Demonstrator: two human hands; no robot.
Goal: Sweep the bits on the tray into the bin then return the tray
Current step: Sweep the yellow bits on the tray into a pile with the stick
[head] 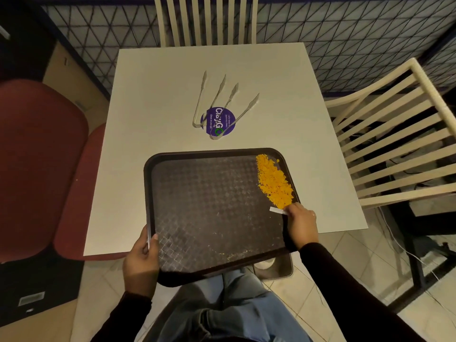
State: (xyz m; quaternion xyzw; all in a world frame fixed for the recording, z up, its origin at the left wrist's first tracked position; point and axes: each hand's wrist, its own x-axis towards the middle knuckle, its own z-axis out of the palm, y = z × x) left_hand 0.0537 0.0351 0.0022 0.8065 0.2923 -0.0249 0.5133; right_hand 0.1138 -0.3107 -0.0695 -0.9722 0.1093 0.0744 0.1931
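A dark brown textured tray (209, 208) hangs partly over the near edge of the white table (153, 99). Orange bits (272, 181) lie heaped along the tray's right rim. My left hand (140, 262) grips the tray's near left corner, thumb on top. At the tray's right edge, just below the heap, my right hand (302, 224) pinches a small white flat strip (277, 211). A few pale specks dot the tray's near part. No bin is recognisable in view.
Two metal tongs (217, 104) lie on a purple round sticker (218, 120) in the table's middle. Cream slatted chairs stand at the far side (204, 18) and the right (394, 149). A red padded seat (37, 169) sits left. My knees are under the tray.
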